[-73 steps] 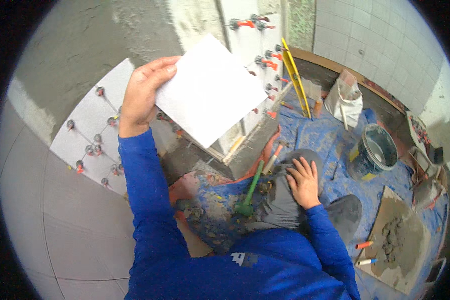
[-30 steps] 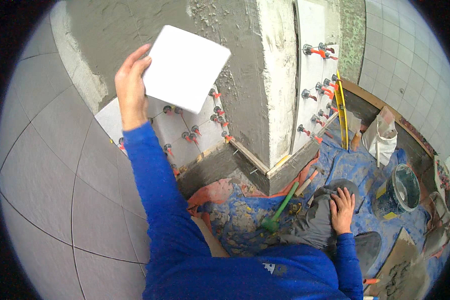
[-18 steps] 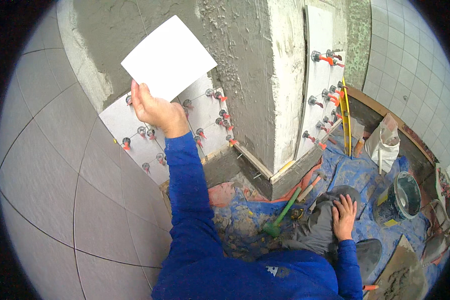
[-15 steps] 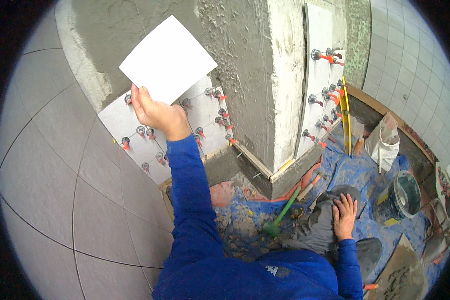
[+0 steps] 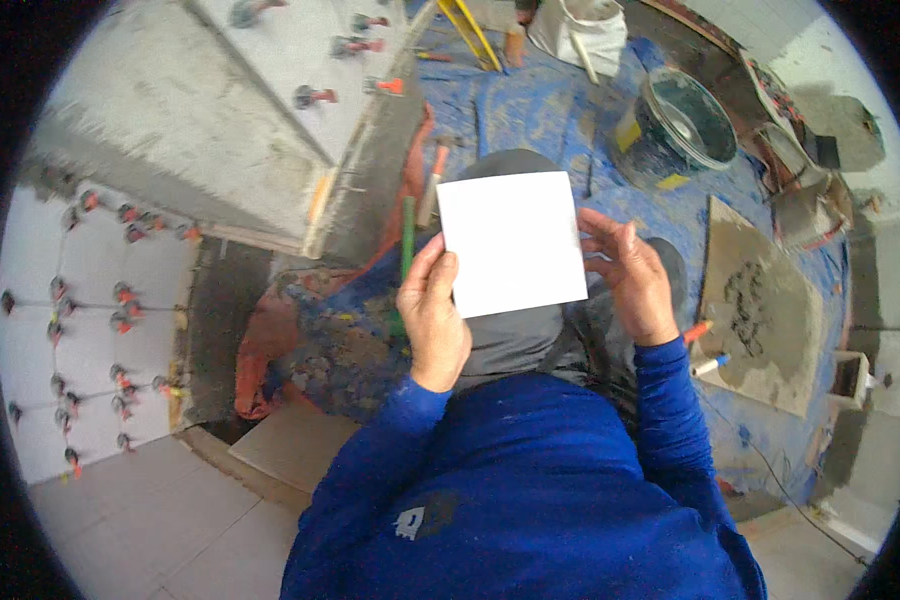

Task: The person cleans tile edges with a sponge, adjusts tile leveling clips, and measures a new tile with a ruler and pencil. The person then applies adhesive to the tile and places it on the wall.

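A white square tile (image 5: 513, 245) lies nearly level above my lap. My left hand (image 5: 434, 318) grips its left edge, thumb on the top face and fingers underneath. My right hand (image 5: 634, 285) is at the opposite edge with fingers spread and thumb raised; whether its fingertips touch the tile I cannot tell. Below and beyond the tile are my grey-trousered knees (image 5: 510, 345). A green-handled tool (image 5: 408, 235) and a hammer (image 5: 433, 185) with an orange-and-wood handle lie just left of the tile, partly hidden.
Tiled wall panels (image 5: 100, 340) with red-and-black levelling clips stand left, beside a raw wall corner (image 5: 190, 120). On the blue sheet (image 5: 530, 110) are a dark bucket (image 5: 670, 125), a white sack (image 5: 580, 35), a yellow spirit level (image 5: 470, 35) and a mortar-smeared board (image 5: 770, 310).
The tile has come down from the wall at upper left to my lap. My right hand has left my knee and risen to its right edge. The view has swung right and down.
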Demonstrator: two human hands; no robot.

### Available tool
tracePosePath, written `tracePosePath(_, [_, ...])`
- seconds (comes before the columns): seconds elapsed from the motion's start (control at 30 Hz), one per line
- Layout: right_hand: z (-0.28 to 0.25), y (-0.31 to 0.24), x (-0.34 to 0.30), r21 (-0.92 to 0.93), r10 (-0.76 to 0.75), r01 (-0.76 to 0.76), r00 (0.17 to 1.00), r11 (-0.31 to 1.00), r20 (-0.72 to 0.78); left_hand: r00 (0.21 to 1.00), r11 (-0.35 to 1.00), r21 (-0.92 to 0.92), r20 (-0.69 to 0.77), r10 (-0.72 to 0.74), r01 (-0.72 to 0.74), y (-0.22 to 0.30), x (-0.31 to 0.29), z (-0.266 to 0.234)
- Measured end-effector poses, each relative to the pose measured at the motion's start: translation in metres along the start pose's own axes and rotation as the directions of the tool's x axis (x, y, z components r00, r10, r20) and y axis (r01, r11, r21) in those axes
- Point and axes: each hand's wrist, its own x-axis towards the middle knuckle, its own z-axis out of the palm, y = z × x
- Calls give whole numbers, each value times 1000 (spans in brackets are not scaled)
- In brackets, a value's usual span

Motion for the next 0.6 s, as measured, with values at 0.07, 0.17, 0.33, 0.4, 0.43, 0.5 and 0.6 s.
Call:
tracePosePath(0.07, [2, 10, -5, 80, 28, -24, 998, 996, -52, 999, 993, 113, -34, -34, 38, -11, 5, -7])
tracePosePath(0.17, [7, 26, -4, 0, 54, -54, 994, 999, -97, 989, 971, 206, 55, -139, 125, -9, 23, -15])
tracePosePath(0.33, [2, 36, 1, -72, 42, -56, 983, 996, -181, 966, 930, 363, 209, -150, 66, -8, 37, -20])
tracePosePath(0.4, [-3, 36, -1, -160, 51, -86, 977, 983, -209, 964, 918, 396, 248, -92, -14, -13, 36, -29])
tracePosePath(0.43, [-5, 36, -2, -209, 42, -85, 979, 974, -201, 963, 876, 471, 269, -29, -105, -17, 36, -37])
tracePosePath(0.5, [-9, 40, -4, -102, 130, -160, 959, 982, -252, 976, 849, 519, 218, -16, -102, -28, 33, -54])
tracePosePath(0.6, [-18, 55, -2, -109, 142, -177, 952, 978, -272, 928, 851, 519, 274, -251, 78, -48, 15, -78])
